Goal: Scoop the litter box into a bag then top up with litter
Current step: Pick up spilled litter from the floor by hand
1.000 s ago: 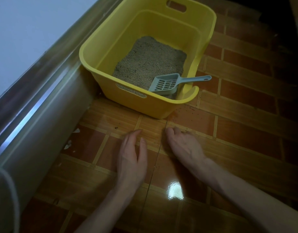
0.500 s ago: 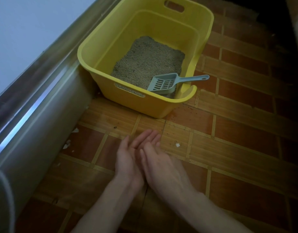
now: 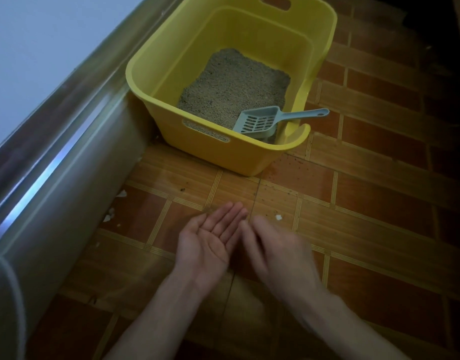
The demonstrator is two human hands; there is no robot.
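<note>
The yellow litter box [image 3: 223, 141] sits against the wall with the scoop [image 3: 262, 122] propped inside, while nearer me my left hand [image 3: 210, 240] lies palm-up, fingers straight, probably cupping swept grit, my right hand [image 3: 278, 245] too blurred to tell.

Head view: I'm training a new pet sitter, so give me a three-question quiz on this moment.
1. True or false: the scoop lies in the yellow litter box, handle over the notch.
2. Which hand is palm-up? A) left hand B) right hand
3. Fill in: the small white scrap lies on the ____.

Key: 1 true; 2 A; 3 tiled floor.
</note>
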